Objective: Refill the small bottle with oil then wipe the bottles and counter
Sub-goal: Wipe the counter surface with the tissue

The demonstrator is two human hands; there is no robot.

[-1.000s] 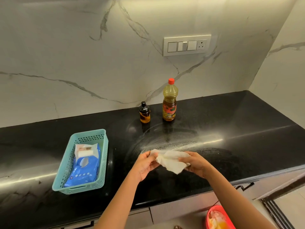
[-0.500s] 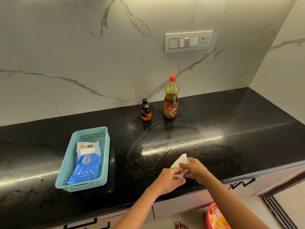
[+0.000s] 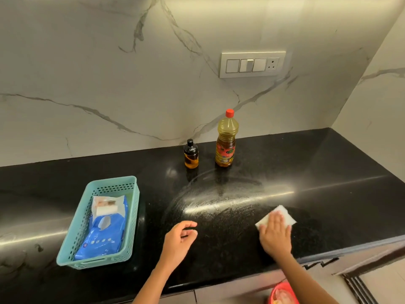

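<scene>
Right hand flat, pressing folded white wipe on black counter; left hand loosely curled above counter, holding nothing. Small bottle and big oil bottle upright by marble wall, apart. Teal basket at left holds blue wipes pack. Smeared streaks mid-counter

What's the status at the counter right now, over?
Right hand flat on folded wipe, pressing it to black counter. Left hand free, fingers loosely curled. Both oil bottles capped, upright by wall. Nothing in the way.
</scene>
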